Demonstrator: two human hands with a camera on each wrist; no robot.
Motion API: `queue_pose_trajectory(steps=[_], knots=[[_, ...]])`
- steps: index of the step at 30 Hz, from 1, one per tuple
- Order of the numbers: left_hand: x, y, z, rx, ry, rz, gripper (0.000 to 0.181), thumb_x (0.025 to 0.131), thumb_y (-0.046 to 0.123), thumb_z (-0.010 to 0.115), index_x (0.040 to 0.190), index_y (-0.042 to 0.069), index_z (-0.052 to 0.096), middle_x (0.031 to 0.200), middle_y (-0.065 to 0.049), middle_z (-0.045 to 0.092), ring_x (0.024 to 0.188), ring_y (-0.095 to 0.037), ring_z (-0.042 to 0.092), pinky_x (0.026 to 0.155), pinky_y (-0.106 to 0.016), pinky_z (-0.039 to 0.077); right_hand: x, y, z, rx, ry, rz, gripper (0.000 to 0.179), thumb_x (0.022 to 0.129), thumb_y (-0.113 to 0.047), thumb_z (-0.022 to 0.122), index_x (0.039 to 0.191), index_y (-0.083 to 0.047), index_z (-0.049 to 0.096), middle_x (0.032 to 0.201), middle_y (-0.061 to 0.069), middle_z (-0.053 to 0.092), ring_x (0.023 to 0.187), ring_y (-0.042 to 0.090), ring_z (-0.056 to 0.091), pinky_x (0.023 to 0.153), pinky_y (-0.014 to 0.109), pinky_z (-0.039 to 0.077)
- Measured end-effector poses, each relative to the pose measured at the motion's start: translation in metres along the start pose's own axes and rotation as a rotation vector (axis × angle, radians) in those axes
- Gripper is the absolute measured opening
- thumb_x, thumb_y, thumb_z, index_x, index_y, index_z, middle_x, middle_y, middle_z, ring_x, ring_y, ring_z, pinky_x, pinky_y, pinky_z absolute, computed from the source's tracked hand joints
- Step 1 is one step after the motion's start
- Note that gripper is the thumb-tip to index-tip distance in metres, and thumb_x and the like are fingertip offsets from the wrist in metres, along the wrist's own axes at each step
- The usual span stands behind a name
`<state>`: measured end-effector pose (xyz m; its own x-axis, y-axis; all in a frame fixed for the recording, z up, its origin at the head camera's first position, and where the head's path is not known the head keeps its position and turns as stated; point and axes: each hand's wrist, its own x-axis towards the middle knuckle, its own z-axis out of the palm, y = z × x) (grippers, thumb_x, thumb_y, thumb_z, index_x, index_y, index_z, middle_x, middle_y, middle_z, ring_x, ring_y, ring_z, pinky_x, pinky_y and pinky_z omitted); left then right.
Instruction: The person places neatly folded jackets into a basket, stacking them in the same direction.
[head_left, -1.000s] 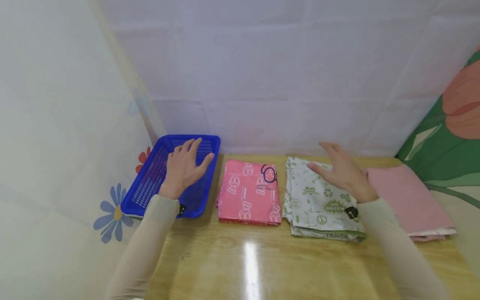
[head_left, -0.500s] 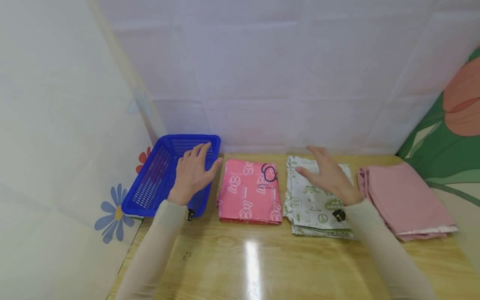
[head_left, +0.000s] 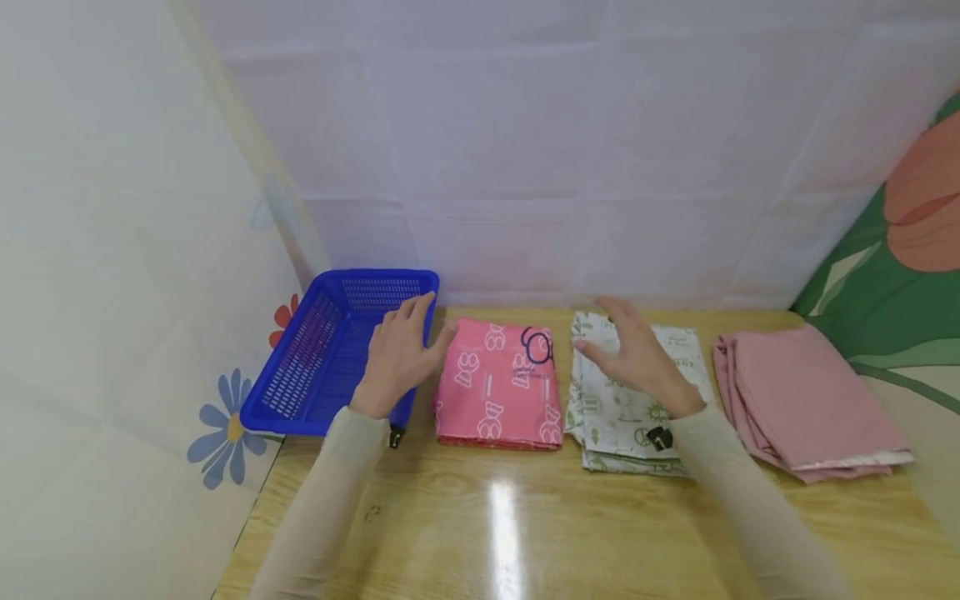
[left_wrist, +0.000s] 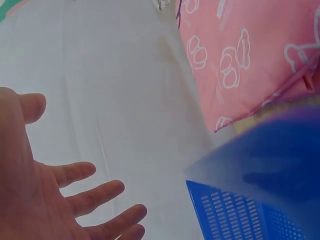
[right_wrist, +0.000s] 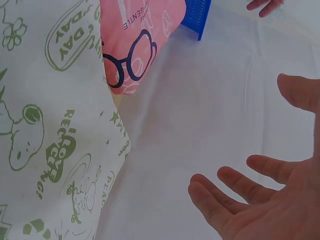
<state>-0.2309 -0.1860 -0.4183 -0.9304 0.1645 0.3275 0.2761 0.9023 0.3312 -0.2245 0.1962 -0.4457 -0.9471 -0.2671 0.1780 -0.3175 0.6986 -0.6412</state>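
My left hand [head_left: 397, 357] is held over the right side of a blue plastic basket [head_left: 262, 392], fingers spread and nothing in them. Just right of it lies a folded pink cloth [head_left: 498, 392] with white line drawings and a dark blue glasses print. My right hand [head_left: 637, 358] hovers over a folded white cloth [head_left: 600, 437] with green print, hiding part of it. Its thumb and fingers are apart and empty. In the left wrist view the pink cloth [left_wrist: 250, 55] appears above the basket [left_wrist: 225, 215]. The right wrist view has the green-printed cloth [right_wrist: 55, 130] beside the spread fingers.
A folded plain pink cloth [head_left: 813, 396] lies at the right of the wooden table [head_left: 435, 533]. A white sheet [head_left: 495, 150] hangs behind the table. Flower-printed hangings [head_left: 236, 429] stand at the left and right sides.
Both hands have moved inward: the left from over the basket's middle toward the pink printed cloth, the right leftward across the green-printed cloth. The plain pink cloth is now fully uncovered. No cloth has moved.
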Motion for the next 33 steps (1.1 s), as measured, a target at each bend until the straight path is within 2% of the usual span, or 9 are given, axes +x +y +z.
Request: queue_pose_trajectory(steps=[4, 8, 13, 17, 20, 26, 29, 33], knots=[[-0.001, 0.004, 0.005, -0.014, -0.024, -0.005, 0.077, 0.104, 0.060, 0.055, 0.161, 0.010, 0.045, 0.158, -0.022, 0.052, 0.129, -0.053, 0.058, 0.100, -0.069, 0.051, -0.001, -0.001, 0.007, 0.023, 0.008, -0.006, 0.086, 0.102, -0.050, 0.069, 0.169, -0.015, 0.029, 0.173, 0.019, 0.030, 0.153, 0.045, 0.037, 0.120, 0.071, 0.034], [-0.003, 0.008, 0.009, -0.021, -0.077, -0.007, 0.082, 0.103, 0.063, 0.053, 0.164, 0.009, 0.040, 0.160, -0.023, 0.049, 0.133, -0.053, 0.055, 0.105, -0.068, 0.050, -0.002, -0.002, 0.014, 0.038, 0.014, -0.013, 0.084, 0.101, -0.046, 0.071, 0.168, -0.016, 0.031, 0.171, 0.019, 0.033, 0.145, 0.046, 0.046, 0.115, 0.069, 0.042], [-0.006, 0.013, 0.013, -0.020, -0.126, -0.011, 0.086, 0.103, 0.065, 0.051, 0.165, 0.007, 0.037, 0.162, -0.024, 0.047, 0.139, -0.053, 0.052, 0.110, -0.068, 0.047, -0.004, -0.002, 0.020, 0.049, 0.001, -0.001, 0.088, 0.101, -0.050, 0.070, 0.168, -0.012, 0.030, 0.170, 0.021, 0.035, 0.142, 0.048, 0.048, 0.112, 0.068, 0.046], [-0.008, 0.014, 0.020, -0.021, -0.126, 0.005, 0.085, 0.102, 0.064, 0.053, 0.164, 0.007, 0.039, 0.162, -0.023, 0.048, 0.138, -0.053, 0.053, 0.108, -0.068, 0.049, -0.006, -0.004, 0.024, 0.056, -0.018, 0.027, 0.090, 0.100, -0.056, 0.068, 0.167, -0.010, 0.030, 0.169, 0.022, 0.035, 0.141, 0.049, 0.049, 0.111, 0.067, 0.047], [-0.010, 0.015, 0.025, -0.038, -0.129, 0.014, 0.084, 0.102, 0.063, 0.056, 0.164, 0.009, 0.039, 0.161, -0.022, 0.049, 0.136, -0.052, 0.055, 0.105, -0.067, 0.051, -0.006, -0.005, 0.029, 0.063, -0.030, 0.026, 0.089, 0.101, -0.055, 0.068, 0.167, -0.009, 0.030, 0.169, 0.022, 0.036, 0.141, 0.049, 0.050, 0.111, 0.066, 0.048], [-0.016, 0.015, 0.032, -0.101, -0.115, 0.002, 0.082, 0.101, 0.059, 0.060, 0.165, 0.015, 0.037, 0.159, -0.023, 0.050, 0.131, -0.052, 0.058, 0.100, -0.068, 0.054, -0.007, -0.003, 0.040, 0.085, -0.017, 0.007, 0.086, 0.101, -0.046, 0.072, 0.165, -0.005, 0.033, 0.166, 0.023, 0.039, 0.138, 0.049, 0.053, 0.109, 0.066, 0.049], [-0.018, 0.015, 0.036, -0.136, -0.106, -0.011, 0.082, 0.100, 0.059, 0.062, 0.166, 0.017, 0.036, 0.158, -0.023, 0.050, 0.130, -0.051, 0.058, 0.099, -0.068, 0.054, -0.009, -0.004, 0.043, 0.094, -0.014, 0.003, 0.087, 0.100, -0.048, 0.072, 0.164, -0.003, 0.033, 0.165, 0.023, 0.040, 0.136, 0.048, 0.054, 0.109, 0.065, 0.050], [-0.020, 0.017, 0.040, -0.158, -0.128, -0.030, 0.086, 0.100, 0.060, 0.062, 0.168, 0.018, 0.031, 0.161, -0.024, 0.046, 0.134, -0.052, 0.055, 0.102, -0.070, 0.052, -0.010, -0.004, 0.051, 0.090, -0.016, 0.013, 0.087, 0.100, -0.051, 0.071, 0.165, -0.006, 0.034, 0.164, 0.021, 0.041, 0.136, 0.045, 0.055, 0.110, 0.062, 0.050]])
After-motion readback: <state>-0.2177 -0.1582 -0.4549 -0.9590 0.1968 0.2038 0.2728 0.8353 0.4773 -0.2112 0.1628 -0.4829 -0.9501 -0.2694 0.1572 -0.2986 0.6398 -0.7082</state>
